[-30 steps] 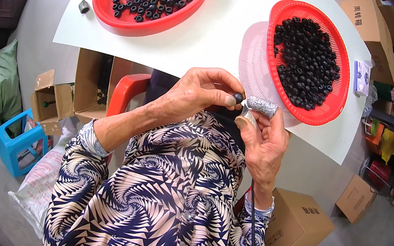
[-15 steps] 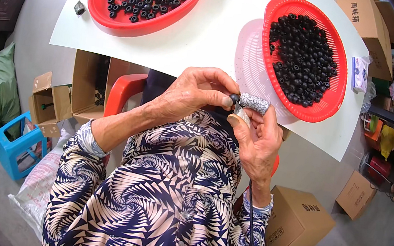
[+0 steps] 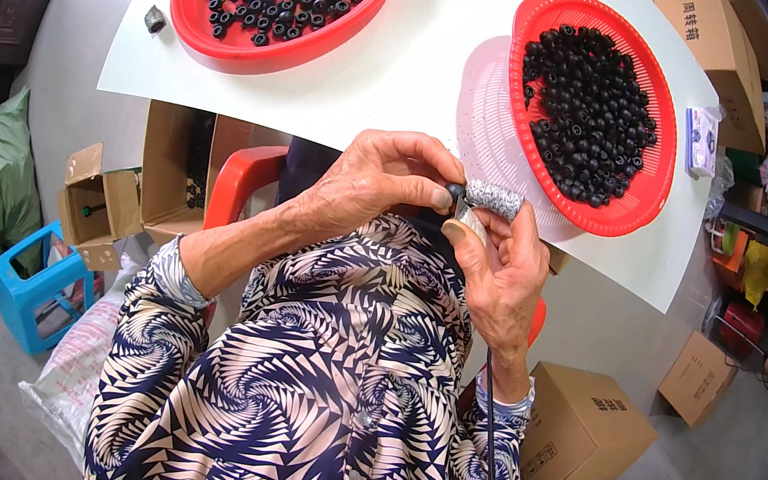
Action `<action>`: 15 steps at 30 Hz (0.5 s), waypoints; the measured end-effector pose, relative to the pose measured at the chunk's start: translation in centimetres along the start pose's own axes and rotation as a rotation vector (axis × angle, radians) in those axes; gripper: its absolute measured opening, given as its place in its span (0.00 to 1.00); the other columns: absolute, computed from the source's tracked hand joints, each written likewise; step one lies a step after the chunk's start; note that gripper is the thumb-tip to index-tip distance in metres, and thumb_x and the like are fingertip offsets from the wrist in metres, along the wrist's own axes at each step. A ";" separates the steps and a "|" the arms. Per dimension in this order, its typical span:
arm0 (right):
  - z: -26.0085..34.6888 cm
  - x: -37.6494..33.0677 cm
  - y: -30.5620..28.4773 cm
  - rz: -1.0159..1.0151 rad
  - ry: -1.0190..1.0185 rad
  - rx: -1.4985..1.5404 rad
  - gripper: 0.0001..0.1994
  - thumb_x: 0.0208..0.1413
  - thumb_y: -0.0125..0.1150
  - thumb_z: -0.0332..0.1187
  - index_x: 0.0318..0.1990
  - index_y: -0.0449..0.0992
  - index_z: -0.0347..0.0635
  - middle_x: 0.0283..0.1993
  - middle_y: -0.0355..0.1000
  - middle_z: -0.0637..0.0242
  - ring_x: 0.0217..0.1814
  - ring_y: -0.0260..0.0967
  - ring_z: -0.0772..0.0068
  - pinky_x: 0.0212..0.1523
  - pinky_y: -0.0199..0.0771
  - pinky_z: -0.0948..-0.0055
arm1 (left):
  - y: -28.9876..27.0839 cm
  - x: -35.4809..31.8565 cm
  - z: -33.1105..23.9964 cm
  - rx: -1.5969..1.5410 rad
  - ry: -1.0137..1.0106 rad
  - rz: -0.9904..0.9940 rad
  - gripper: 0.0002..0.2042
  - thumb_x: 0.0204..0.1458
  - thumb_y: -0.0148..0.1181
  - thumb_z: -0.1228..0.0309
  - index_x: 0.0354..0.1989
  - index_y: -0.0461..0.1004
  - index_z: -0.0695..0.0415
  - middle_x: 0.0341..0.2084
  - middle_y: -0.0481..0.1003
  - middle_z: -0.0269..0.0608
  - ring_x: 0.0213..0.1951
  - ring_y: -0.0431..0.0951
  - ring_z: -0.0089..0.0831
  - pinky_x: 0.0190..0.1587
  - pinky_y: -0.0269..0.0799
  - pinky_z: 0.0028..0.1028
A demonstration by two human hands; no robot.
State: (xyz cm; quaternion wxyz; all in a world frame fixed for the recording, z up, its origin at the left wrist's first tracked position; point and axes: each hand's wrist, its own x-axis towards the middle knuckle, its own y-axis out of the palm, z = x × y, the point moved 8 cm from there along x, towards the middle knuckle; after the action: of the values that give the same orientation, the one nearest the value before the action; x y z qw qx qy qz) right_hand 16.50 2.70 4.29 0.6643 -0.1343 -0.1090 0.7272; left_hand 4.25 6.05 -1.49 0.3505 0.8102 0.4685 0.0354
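My left hand (image 3: 383, 176) pinches a small round black piece (image 3: 456, 191) between thumb and fingertips, in front of my chest at the table's near edge. My right hand (image 3: 502, 271) meets it from the right, fingers closed. A grey speckled sleeve (image 3: 494, 199), seemingly around its index finger, points at the black piece. Between the right thumb and fingers sits a thin, pale silvery thing (image 3: 471, 219), close to or touching the black piece. Most of it is hidden, so its kind is unclear.
On the white table (image 3: 428, 69) a red basket (image 3: 655, 195) and a red tray (image 3: 282, 57) hold many hollow black pieces. A small grey tube (image 3: 155, 19) lies left of the tray. Cardboard boxes (image 3: 586, 445), a blue stool (image 3: 29, 288) and green sacks (image 3: 10, 178) stand around.
Both hands keep nearly the same pose at the black piece. The whole view has shifted very slightly.
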 end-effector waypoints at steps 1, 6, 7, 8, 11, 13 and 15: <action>0.0 0.0 0.0 -0.005 -0.014 0.011 0.15 0.50 0.63 0.30 0.37 0.64 0.29 0.32 0.75 0.50 0.35 0.76 0.60 0.34 0.74 0.70 | 0.0 0.0 0.0 0.001 -0.002 0.001 0.08 0.46 0.59 0.83 0.37 0.74 0.65 0.38 0.72 0.38 0.39 0.73 0.22 0.46 0.72 0.21; 0.2 0.1 0.0 0.005 0.002 0.025 0.15 0.50 0.63 0.30 0.38 0.65 0.28 0.32 0.75 0.50 0.34 0.76 0.63 0.34 0.74 0.71 | -0.1 0.0 -0.1 0.030 0.001 -0.012 0.08 0.46 0.59 0.84 0.36 0.74 0.65 0.39 0.72 0.38 0.39 0.73 0.21 0.46 0.72 0.21; 0.3 0.1 0.1 0.009 -0.005 0.021 0.15 0.51 0.62 0.30 0.39 0.65 0.27 0.32 0.75 0.50 0.34 0.76 0.64 0.34 0.74 0.71 | -0.1 0.0 -0.1 0.031 -0.001 -0.011 0.08 0.46 0.59 0.84 0.36 0.74 0.65 0.39 0.72 0.38 0.39 0.73 0.21 0.46 0.72 0.21; 0.2 0.1 0.1 0.008 -0.004 0.021 0.15 0.51 0.62 0.30 0.39 0.65 0.27 0.32 0.75 0.50 0.34 0.76 0.64 0.34 0.74 0.71 | 0.0 0.0 -0.1 0.040 0.000 -0.013 0.08 0.46 0.59 0.84 0.36 0.74 0.65 0.38 0.72 0.38 0.39 0.73 0.21 0.45 0.72 0.21; 0.0 0.1 0.1 0.004 0.004 0.057 0.15 0.51 0.62 0.29 0.39 0.65 0.27 0.32 0.75 0.50 0.34 0.76 0.65 0.34 0.74 0.72 | 0.0 0.0 -0.1 0.046 0.004 -0.010 0.08 0.46 0.58 0.84 0.36 0.73 0.65 0.39 0.72 0.38 0.39 0.73 0.22 0.45 0.71 0.21; 0.1 0.1 0.1 0.010 -0.016 0.045 0.15 0.51 0.62 0.29 0.38 0.65 0.27 0.32 0.75 0.50 0.34 0.76 0.65 0.34 0.74 0.72 | 0.0 0.0 -0.2 0.043 0.006 -0.004 0.08 0.46 0.58 0.84 0.36 0.73 0.65 0.39 0.72 0.38 0.39 0.73 0.22 0.45 0.71 0.21; -0.2 0.0 0.1 0.008 -0.020 0.045 0.15 0.51 0.62 0.29 0.38 0.65 0.27 0.32 0.75 0.50 0.34 0.76 0.64 0.33 0.74 0.72 | 0.1 0.0 -0.2 0.034 0.007 0.001 0.08 0.46 0.58 0.84 0.36 0.73 0.65 0.39 0.71 0.38 0.39 0.73 0.22 0.45 0.71 0.21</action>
State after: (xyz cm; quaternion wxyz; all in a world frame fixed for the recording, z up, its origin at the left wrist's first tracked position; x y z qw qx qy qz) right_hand 16.50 2.73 4.05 0.6632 -0.1124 -0.0989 0.7333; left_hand 4.21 6.14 -1.27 0.3348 0.8162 0.4700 0.0303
